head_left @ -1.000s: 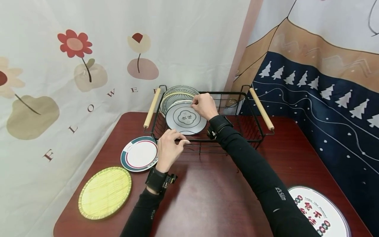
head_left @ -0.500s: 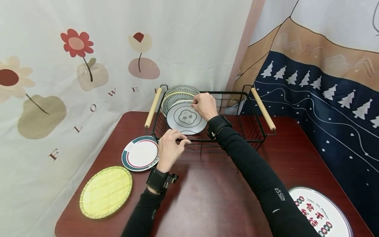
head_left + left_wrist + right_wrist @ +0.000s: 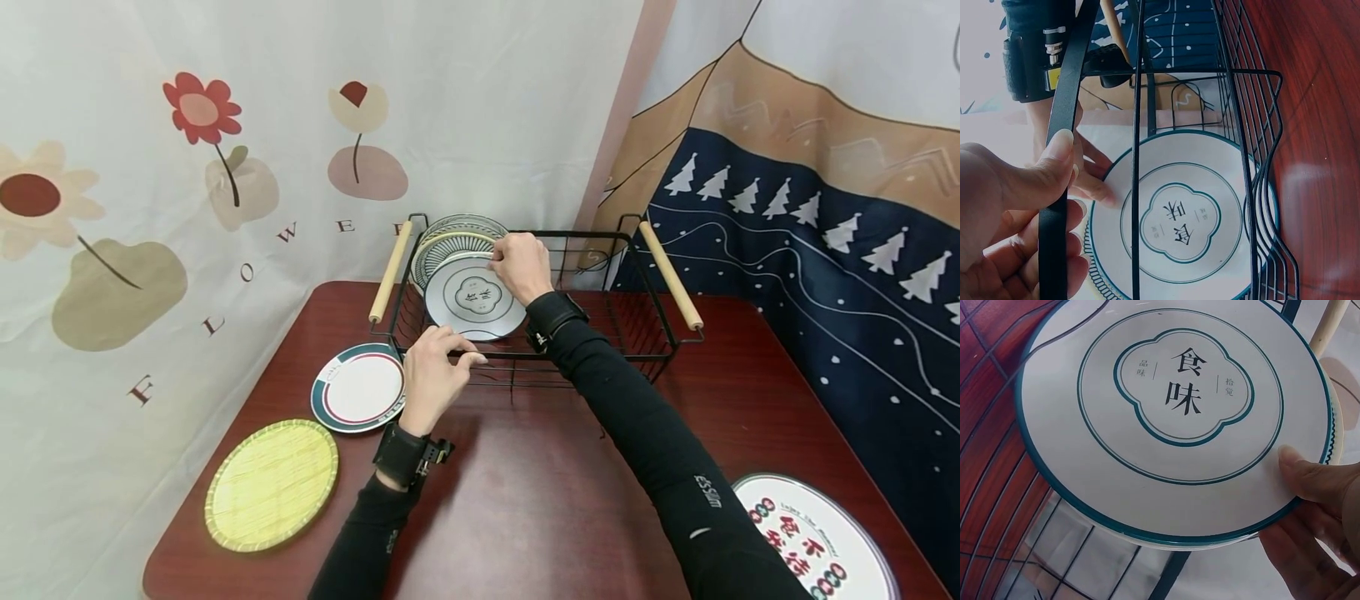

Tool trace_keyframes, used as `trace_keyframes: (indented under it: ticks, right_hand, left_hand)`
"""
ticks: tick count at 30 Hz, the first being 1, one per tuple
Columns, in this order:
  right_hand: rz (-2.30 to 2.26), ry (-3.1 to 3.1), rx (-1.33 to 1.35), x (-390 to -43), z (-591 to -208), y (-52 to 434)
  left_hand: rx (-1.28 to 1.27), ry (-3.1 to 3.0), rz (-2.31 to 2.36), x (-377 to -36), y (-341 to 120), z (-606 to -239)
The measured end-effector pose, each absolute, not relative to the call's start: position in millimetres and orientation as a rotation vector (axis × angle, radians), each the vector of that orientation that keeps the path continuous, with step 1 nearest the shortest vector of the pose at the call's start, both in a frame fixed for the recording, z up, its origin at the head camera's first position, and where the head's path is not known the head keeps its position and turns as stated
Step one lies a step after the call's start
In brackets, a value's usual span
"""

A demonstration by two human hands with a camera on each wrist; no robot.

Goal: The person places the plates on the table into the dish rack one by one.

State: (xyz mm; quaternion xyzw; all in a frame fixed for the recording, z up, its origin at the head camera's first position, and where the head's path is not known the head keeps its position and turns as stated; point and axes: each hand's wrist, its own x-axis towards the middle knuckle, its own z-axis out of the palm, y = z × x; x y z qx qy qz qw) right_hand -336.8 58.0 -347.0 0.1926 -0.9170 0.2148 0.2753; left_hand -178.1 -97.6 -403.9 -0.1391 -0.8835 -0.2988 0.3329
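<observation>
White plate [image 3: 476,297] with teal rim and quatrefoil; black wire rack [image 3: 600,350]; yellow woven mat [image 3: 272,485]; dark red table [image 3: 540,492].

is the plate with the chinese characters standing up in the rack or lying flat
Standing on edge. The white plate sits inside the wire rack, its face toward the camera, leaning on the plates behind; the right hand holds its upper rim.

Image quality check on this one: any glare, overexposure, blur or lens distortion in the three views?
Head view: sharp and evenly lit, with soft sheen on the table and wide-angle bending at the edges. Left wrist view: background blown out white at left, the left hand close and soft, glare on the wood at right. Right wrist view: the plate crisp, its lettering legible; the right hand slightly blurred.
</observation>
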Motion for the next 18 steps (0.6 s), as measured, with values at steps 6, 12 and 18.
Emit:
trace_keyframes:
  ticks: [6, 12, 18]
  right_hand:
    - [0.551, -2.463, 0.487, -336.2, -345.2, 57.6]
    - [0.565, -2.485, 0.474, -336.5, -345.2, 57.9]
    - [0.633, -2.513, 0.455, -336.2, -344.4, 61.1]
  left_hand:
    - [-0.357, -2.302, -0.783, -178.7, -97.1, -403.8]
    - [-0.354, -2.314, -0.78, -178.1, -97.1, -404.1]
    - [-0.356, -2.315, -0.772, -178.4, -97.3, -405.6]
